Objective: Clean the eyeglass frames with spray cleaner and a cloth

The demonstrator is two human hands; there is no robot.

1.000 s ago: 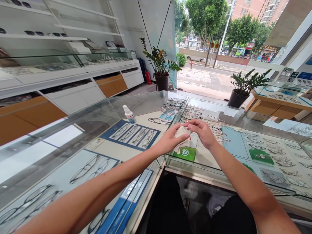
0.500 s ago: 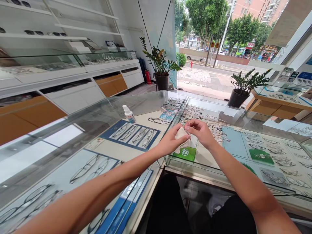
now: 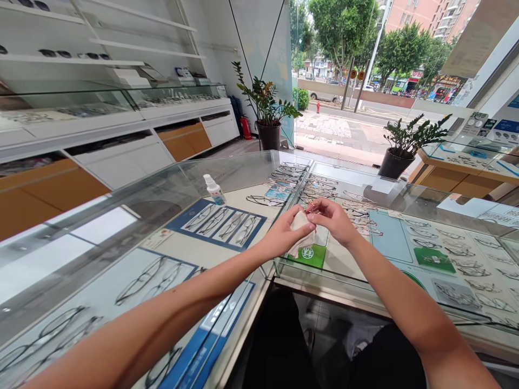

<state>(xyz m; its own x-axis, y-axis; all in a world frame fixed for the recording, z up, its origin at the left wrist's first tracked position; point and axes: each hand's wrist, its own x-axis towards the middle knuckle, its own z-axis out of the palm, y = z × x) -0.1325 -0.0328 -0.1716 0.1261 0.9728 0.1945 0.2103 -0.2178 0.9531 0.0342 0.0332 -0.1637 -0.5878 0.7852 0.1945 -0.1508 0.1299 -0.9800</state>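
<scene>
My left hand [image 3: 288,231] is closed around a cream cleaning cloth [image 3: 300,229], thumb on top, and the cloth's lower edge hangs below the palm. Touching it from the right, my right hand [image 3: 329,217] pinches a thin pair of glasses [image 3: 308,209], mostly covered by fingers and cloth. Both hands are held above the glass display counter [image 3: 344,275], over a green card [image 3: 311,256] that lies under the glass. A white spray bottle [image 3: 214,190] stands upright on the counter to the left of my hands.
Rows of glasses [image 3: 320,186] lie inside the counter, beyond and beside my hands. A blue display board [image 3: 221,222] with several frames is at left. Potted plants [image 3: 269,132] stand behind the counter, and a wall cabinet [image 3: 133,146] lines the left side.
My hands stay in nearly the same place. The cloth and fingers have shifted very slightly at the glasses; the bottle and counter have not moved.
</scene>
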